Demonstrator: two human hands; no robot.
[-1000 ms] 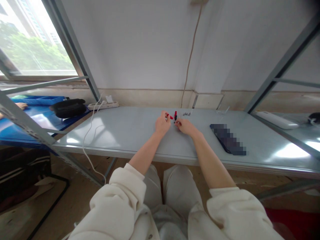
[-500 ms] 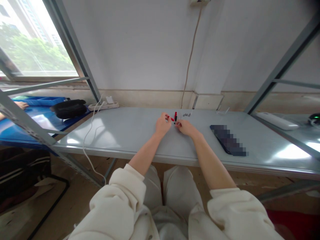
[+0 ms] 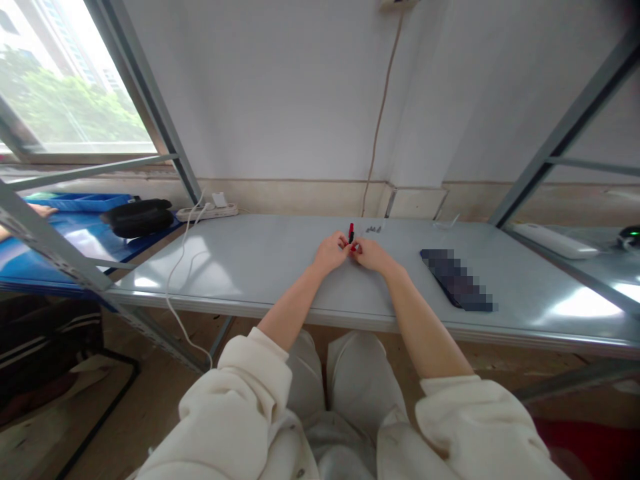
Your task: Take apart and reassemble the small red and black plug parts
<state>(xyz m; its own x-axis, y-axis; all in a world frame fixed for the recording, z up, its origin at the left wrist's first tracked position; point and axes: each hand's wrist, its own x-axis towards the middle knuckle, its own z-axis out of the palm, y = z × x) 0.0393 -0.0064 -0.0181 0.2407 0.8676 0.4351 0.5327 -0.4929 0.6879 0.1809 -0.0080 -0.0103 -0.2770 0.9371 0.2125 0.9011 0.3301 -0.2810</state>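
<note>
My left hand [image 3: 330, 253] and my right hand [image 3: 369, 253] meet at the middle of a grey metal table [image 3: 260, 267], fingertips pinched together. Between them is a small red piece [image 3: 351, 247], too small to name, with red showing at both hands' fingertips. A small red-and-black part [image 3: 351, 232] stands just behind the fingers. A few tiny dark pieces [image 3: 373, 229] lie on the table a little farther back and to the right.
A dark flat device [image 3: 456, 279] lies right of my hands. A white power strip [image 3: 207, 211] with a trailing cable sits at the back left. A black pouch [image 3: 136, 216] rests on a blue surface [image 3: 60, 247] to the left. Metal shelf posts [image 3: 560, 140] frame the table.
My left hand has moved right and closed up against my right hand; the red piece it held apart earlier now sits between the two sets of fingertips.
</note>
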